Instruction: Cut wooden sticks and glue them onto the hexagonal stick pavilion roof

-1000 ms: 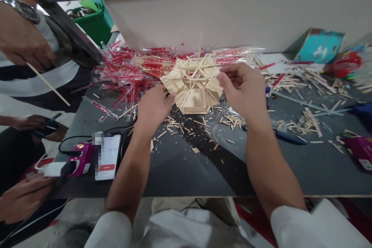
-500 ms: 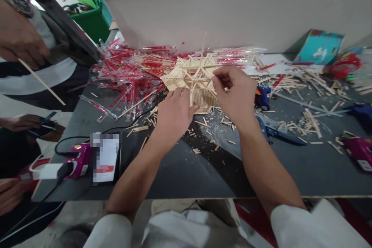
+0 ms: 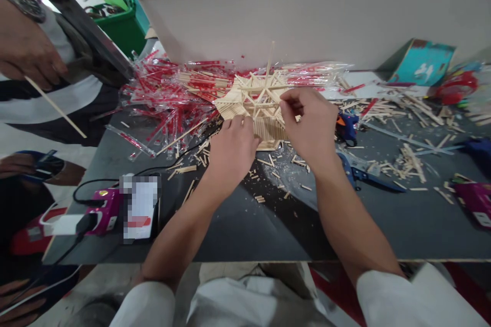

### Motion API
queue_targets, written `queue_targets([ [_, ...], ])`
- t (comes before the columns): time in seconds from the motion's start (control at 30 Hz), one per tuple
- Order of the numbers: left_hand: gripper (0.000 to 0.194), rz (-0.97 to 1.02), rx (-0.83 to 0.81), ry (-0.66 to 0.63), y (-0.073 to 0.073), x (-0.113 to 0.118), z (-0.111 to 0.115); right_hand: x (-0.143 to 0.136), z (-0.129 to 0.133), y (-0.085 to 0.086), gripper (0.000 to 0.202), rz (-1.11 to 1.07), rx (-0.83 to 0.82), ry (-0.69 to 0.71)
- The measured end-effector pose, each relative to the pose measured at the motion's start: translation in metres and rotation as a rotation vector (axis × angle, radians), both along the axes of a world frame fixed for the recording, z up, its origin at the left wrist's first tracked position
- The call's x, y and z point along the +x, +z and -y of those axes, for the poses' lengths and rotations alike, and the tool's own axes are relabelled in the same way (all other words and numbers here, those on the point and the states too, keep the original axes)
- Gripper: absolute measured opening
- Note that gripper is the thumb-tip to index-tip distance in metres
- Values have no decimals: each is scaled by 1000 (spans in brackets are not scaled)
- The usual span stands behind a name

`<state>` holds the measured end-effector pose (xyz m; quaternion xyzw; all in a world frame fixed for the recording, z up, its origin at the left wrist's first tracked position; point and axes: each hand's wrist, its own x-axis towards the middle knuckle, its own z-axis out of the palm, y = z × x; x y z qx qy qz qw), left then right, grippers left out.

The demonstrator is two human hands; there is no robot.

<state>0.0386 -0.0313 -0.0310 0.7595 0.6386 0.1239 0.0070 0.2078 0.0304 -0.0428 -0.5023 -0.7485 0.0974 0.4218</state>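
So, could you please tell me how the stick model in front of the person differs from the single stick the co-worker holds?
The stick model is broad and many-sided, built of many sticks, while the single stick is one thin, straight piece. The stick model sits on the table; the single stick slants down from the co-worker's hand. Both are pale and wood-coloured.

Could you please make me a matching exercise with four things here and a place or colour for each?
1. Left hand
2. Phone
3. Bin
4. Stick model

A. Green, at the picture's upper left
B. Pale wood colour
C. At the stick model's near side
D. Beside a purple power block

Pairs: 1-C, 2-D, 3-A, 4-B
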Motion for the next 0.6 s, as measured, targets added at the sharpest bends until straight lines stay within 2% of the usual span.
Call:
queue_targets([
  [0.2, 27, -10, -6, -2, 0, 2, 1, -1, 0, 0, 16, -52, 11, 19],
  [0.37, 26, -39, 4, 6, 0, 2, 1, 2, 1, 0, 31, -69, -65, 29],
  [0.6, 28, -76, -4, 7, 3, 3, 3, 11, 0, 1, 38, -19, -36, 50],
])
